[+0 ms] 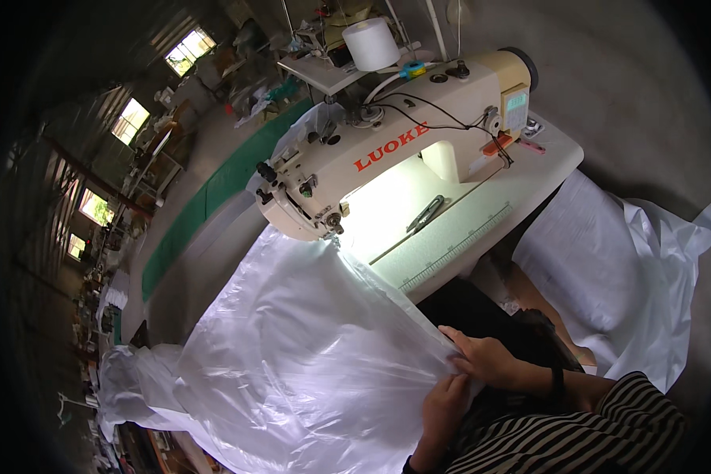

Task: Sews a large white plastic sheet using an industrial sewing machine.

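Observation:
A wide sheet of thin, shiny white fabric spreads from the sewing machine down toward my body. Its upper right edge runs under the machine's needle area, where the lamp lights it. My right hand pinches this edge near my lap, thumb and fingers pressed together. Just below it, my left hand is closed on the same fabric, its fingers curled. Both hands are close together, well away from the needle. Small thread snips lie on the machine bed, right of the needle.
A white thread cone stands behind the machine. More white sheeting hangs at the right, beside my leg. A long green strip runs along the surface behind the machine. Cluttered work places and bright windows line the far left.

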Demonstrator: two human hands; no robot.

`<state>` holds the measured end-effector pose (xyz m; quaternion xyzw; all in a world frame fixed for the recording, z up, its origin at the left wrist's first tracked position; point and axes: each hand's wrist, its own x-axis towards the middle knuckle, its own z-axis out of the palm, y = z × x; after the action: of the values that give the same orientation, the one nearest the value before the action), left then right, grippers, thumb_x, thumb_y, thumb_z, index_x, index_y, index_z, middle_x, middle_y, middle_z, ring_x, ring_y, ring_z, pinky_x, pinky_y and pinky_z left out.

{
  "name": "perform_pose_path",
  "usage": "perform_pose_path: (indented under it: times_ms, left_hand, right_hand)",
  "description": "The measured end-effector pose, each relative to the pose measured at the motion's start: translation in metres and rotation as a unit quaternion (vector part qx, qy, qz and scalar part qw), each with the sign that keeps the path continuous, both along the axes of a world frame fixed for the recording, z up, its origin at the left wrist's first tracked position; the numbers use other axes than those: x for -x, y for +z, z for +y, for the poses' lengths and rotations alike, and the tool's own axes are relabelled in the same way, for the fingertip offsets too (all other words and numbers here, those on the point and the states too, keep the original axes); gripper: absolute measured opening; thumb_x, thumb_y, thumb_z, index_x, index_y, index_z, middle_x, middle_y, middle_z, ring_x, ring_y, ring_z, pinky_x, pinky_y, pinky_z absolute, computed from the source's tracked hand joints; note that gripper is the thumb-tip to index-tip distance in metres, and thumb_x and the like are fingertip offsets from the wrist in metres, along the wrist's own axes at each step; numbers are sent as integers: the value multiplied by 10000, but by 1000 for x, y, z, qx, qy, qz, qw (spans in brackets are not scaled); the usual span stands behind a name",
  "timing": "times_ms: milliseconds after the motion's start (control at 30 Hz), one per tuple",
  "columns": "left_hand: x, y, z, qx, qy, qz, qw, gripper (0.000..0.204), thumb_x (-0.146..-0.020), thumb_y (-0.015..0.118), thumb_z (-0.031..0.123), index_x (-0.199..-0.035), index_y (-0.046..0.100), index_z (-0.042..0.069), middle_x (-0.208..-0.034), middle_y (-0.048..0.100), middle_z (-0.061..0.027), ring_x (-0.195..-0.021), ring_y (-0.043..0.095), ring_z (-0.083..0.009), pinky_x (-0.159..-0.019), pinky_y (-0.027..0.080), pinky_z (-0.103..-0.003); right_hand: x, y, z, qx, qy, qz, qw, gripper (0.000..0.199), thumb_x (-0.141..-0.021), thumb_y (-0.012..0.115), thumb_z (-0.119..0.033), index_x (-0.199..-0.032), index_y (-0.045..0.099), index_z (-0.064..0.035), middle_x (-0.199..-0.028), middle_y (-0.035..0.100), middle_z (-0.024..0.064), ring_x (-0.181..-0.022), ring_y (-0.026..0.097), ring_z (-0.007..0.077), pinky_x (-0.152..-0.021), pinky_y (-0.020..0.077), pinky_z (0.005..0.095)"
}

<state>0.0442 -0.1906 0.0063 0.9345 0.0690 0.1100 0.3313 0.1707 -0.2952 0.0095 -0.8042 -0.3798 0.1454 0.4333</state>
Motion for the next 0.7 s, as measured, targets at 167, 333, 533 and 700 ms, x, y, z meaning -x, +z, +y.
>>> perform_pose_path:
  times_ms: [167,333,533,700]
  left_hand:
    - [-13,25,34,56,-2,-55,997,179,-792,733,19,-955,674,65,-955,695,-94,-814,687,-277,-731,559,-359]
    - [-41,35,131,-275,152,-44,948,413,-867,696,259,-1224,578,89,-1369,529,-127,-1275,481,-303,-1060,353,-542]
    - [-7,18,236,-282,278,202,896,664,-940,552,485,-1497,351,182,-1578,294,-102,-1459,250,-352,-1067,258,-707]
    - [-28,8,307,-247,238,178,922,672,-955,518,494,-1501,333,150,-1590,257,-126,-1468,213,-384,-1045,281,-722]
  right_hand:
    - [-2,18,-11,111,2,-122,986,618,-864,585,-63,-1442,375,1,-785,662,178,-626,679,310,-525,547,378]
    - [-4,9,-8,203,51,-159,965,652,-865,583,-68,-1473,351,-18,-734,652,157,-565,665,294,-461,528,390]
    - [23,-3,34,243,167,-185,937,713,-832,542,-20,-1482,264,73,-556,580,64,-438,593,209,-349,448,380]
    - [22,3,90,199,141,-260,934,610,-836,533,-41,-1417,397,87,-502,530,10,-401,546,184,-321,375,349]
